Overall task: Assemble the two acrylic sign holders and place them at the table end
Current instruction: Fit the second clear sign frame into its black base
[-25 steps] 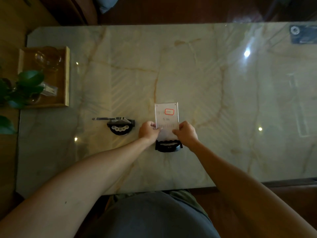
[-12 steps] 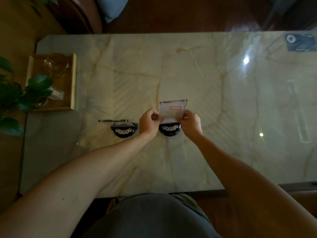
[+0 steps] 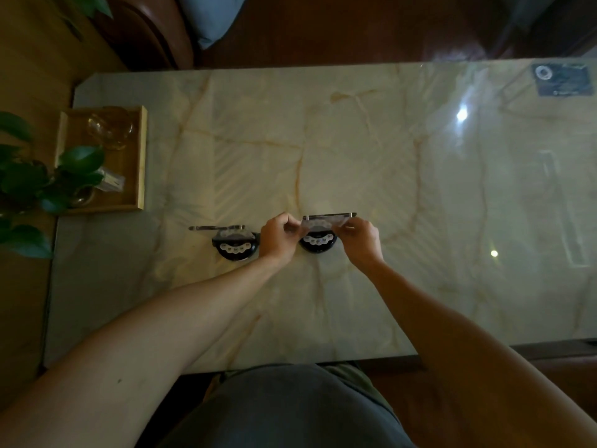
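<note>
— Sign holders, where do they stand?

— One (image 3: pixel 235 242) sits finished on the tabletop (image 3: pixel 371 163), just left of my left hand (image 3: pixel 280 234). I'm on the second: its clear panel (image 3: pixel 329 216) stands upright over the black base (image 3: pixel 319 243).

— Why both hands?

— My left hand pinches the panel's left edge, my right hand (image 3: pixel 358 237) its right edge, fingers closed on it, so it stays square above the slot and doesn't tilt. Whether it's fully seated I can't tell.

— And afterwards?

— Both probably go to the tabletop's end; neither is there yet
</note>
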